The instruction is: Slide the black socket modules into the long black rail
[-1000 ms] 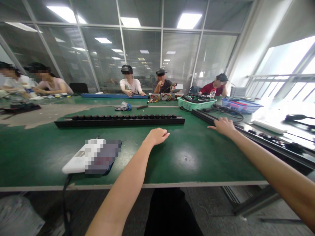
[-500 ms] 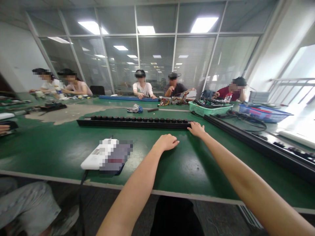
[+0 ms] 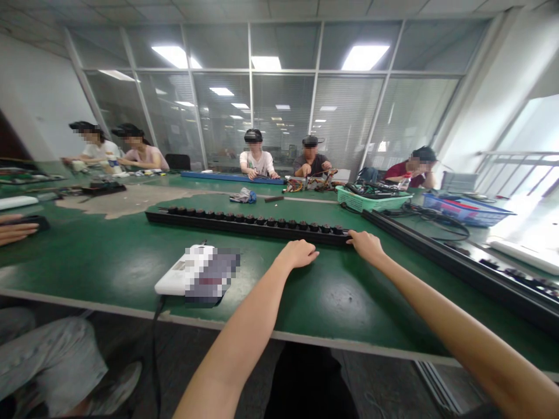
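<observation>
A long black power strip (image 3: 244, 224) with a row of round sockets lies across the green table (image 3: 109, 256). My right hand (image 3: 365, 244) grips its right end, fingers curled over it. My left hand (image 3: 299, 254) rests on the table just in front of the strip, fingers loosely curled, holding nothing that I can see. A white device (image 3: 183, 276) with a cable over the table edge lies to the left of my left arm.
A second long black strip (image 3: 458, 256) runs along the right. Behind stand a green basket of cables (image 3: 371, 201) and a blue tray (image 3: 463, 209). Several people sit at the far side. Another person's hand (image 3: 15, 228) lies at the left edge.
My right hand moved left from the right-hand strip to the end of the middle strip and took hold of it; that end has come nearer to me. My left hand barely moved.
</observation>
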`<state>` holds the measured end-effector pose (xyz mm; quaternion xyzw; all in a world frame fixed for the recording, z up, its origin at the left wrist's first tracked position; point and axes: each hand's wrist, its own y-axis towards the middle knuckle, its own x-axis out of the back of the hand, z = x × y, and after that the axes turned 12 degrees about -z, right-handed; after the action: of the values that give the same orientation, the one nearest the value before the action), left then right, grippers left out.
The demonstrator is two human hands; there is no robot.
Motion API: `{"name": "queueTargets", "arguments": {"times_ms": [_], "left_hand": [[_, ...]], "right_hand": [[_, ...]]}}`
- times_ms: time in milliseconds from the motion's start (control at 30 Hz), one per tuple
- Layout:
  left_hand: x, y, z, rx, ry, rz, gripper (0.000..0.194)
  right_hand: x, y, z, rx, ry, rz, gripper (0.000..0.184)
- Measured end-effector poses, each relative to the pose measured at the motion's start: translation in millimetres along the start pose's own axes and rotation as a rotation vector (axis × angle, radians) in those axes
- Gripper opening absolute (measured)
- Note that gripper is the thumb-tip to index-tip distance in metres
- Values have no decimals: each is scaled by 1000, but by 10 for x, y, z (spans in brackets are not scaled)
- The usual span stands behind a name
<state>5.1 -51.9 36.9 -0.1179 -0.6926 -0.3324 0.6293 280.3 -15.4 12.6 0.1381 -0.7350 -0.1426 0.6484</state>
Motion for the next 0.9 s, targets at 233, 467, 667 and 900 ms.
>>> {"name": "queueTargets", "arguments": {"times_ms": [233,467,667,900], "left_hand": [[8,-3,19,-7,5,-48,40],[41,6,21,-4,9,-74,39],[-10,27,76,35,58,-373,31],[-274,34,463,304,72,-526,72]], "right_hand": [[81,-290,-364,-67,46,-8,31],[-108,-547,-1067,-59,299,-87,27],[-211,-673,-1559,-34,528,-181,25],[-443,-788,-1644,-404,659,-222,77]]}}
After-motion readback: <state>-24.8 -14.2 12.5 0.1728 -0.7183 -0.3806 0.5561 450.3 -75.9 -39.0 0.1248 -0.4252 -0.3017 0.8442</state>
